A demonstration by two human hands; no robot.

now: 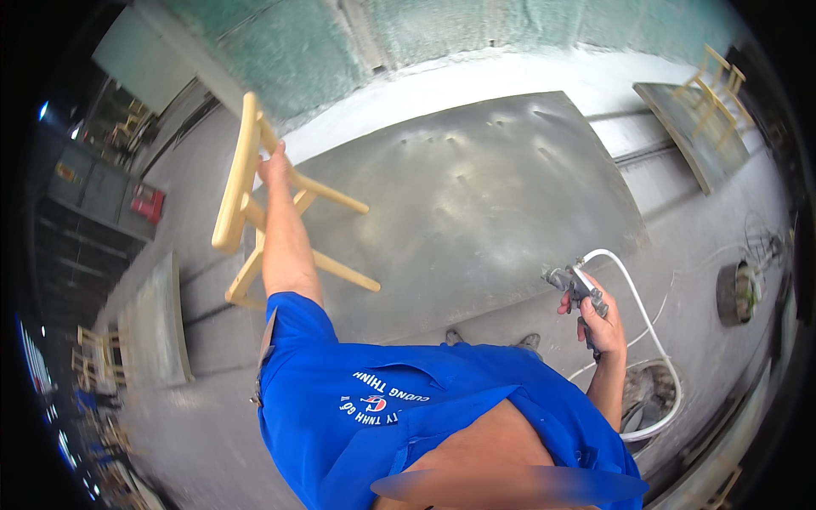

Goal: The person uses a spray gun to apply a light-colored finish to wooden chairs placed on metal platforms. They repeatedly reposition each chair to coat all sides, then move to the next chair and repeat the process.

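Note:
My left hand (274, 167), at the end of an outstretched arm, grips the frame of a pale wooden chair (235, 183). The chair is tilted, with its curved backrest to the left and its legs reaching right over a large dull-grey flat panel (476, 229). Whether the chair rests on anything I cannot tell. On the right, my right hand (605, 327) is wrapped round a spray gun (581, 287) whose nozzle points left toward the panel. A white hose (639, 297) runs from the gun and loops down beside my forearm.
A white and green stained wall (442, 38) closes the far side. At the far right, another panel (680, 127) carries a wooden chair (718, 93). An open bucket (735, 293) stands on the right. To the left are a board (157, 327), several chairs and a red object (148, 203).

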